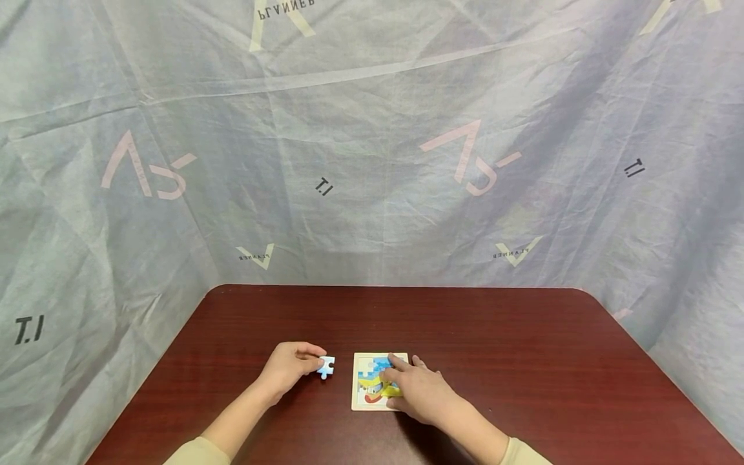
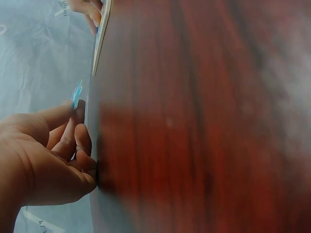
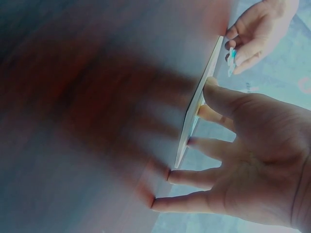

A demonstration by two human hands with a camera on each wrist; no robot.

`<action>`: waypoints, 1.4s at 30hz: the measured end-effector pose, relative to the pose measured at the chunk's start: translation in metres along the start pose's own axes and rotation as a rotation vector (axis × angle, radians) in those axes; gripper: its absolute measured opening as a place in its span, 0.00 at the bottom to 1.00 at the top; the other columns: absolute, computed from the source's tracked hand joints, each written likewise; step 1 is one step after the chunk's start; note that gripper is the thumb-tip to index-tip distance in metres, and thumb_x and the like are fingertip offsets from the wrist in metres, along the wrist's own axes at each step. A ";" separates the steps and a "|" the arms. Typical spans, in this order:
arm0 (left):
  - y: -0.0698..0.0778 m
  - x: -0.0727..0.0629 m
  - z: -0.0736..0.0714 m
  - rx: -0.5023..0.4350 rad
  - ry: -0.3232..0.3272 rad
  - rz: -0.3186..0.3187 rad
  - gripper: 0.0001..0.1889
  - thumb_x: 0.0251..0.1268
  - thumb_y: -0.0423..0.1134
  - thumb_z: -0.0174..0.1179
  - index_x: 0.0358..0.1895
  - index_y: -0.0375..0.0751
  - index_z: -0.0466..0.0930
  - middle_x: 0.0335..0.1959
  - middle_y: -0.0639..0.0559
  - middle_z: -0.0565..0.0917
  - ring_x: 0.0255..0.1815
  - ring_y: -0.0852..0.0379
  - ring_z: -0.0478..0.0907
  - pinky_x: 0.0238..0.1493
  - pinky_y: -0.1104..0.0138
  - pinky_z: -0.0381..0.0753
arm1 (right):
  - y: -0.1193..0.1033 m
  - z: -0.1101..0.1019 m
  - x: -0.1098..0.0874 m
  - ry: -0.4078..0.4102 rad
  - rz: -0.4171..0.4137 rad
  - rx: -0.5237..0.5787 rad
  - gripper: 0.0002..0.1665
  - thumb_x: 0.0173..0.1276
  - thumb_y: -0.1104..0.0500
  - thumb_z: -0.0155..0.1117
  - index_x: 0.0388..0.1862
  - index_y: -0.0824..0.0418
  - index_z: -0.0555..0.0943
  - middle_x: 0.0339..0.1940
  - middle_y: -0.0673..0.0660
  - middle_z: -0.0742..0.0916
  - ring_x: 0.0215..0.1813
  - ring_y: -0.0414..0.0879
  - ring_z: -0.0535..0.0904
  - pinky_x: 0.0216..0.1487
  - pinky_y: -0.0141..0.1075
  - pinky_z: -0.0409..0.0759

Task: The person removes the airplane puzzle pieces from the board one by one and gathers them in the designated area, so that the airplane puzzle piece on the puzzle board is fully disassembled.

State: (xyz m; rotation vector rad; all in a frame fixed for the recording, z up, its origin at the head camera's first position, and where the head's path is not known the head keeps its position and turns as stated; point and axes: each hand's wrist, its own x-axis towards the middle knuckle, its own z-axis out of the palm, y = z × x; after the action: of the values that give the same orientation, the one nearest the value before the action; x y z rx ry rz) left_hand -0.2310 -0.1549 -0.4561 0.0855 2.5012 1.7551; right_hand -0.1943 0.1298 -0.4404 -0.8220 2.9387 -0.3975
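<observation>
Your left hand point(image 1: 290, 368) has its grip closed on a blue-and-white puzzle piece point(image 1: 325, 371), pinched between thumb and fingertips. You hold it just above the counter point(image 1: 511, 349), left of the puzzle board point(image 1: 354, 384) and apart from it. Your right hand point(image 1: 424, 391) lies over the board's right side, its grip slack, with the fingers spread and nearly straight: the thumb touches the frame, two fingers rest on the puzzle and the other two reach past it to the counter. Beside your fingers, blue, yellow and red show in the picture. Behind hangs a grey printed cloth point(image 1: 360, 219)
</observation>
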 end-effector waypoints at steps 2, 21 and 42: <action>-0.001 0.000 -0.003 0.012 0.005 0.000 0.09 0.61 0.28 0.69 0.44 0.31 0.87 0.38 0.47 0.87 0.37 0.54 0.80 0.38 0.61 0.79 | 0.000 0.000 0.000 -0.002 0.001 0.000 0.24 0.65 0.52 0.74 0.59 0.50 0.82 0.73 0.61 0.74 0.67 0.77 0.69 0.44 0.76 0.73; -0.012 -0.004 -0.034 0.059 0.053 -0.044 0.09 0.63 0.29 0.68 0.45 0.31 0.87 0.39 0.47 0.87 0.37 0.54 0.78 0.38 0.62 0.78 | 0.001 -0.001 0.000 -0.006 0.001 0.009 0.24 0.65 0.52 0.74 0.59 0.49 0.81 0.73 0.60 0.74 0.68 0.76 0.68 0.44 0.75 0.73; -0.023 -0.007 -0.064 0.126 0.065 -0.084 0.09 0.64 0.32 0.68 0.46 0.33 0.87 0.40 0.49 0.86 0.39 0.52 0.77 0.40 0.60 0.77 | 0.000 -0.003 -0.001 -0.010 0.016 0.006 0.25 0.65 0.51 0.74 0.61 0.49 0.82 0.73 0.61 0.74 0.68 0.75 0.69 0.45 0.74 0.74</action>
State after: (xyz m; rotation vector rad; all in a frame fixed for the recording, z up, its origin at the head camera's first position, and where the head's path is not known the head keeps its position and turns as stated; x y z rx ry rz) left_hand -0.2304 -0.2230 -0.4556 -0.0692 2.6178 1.5931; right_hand -0.1941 0.1304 -0.4375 -0.7966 2.9313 -0.3995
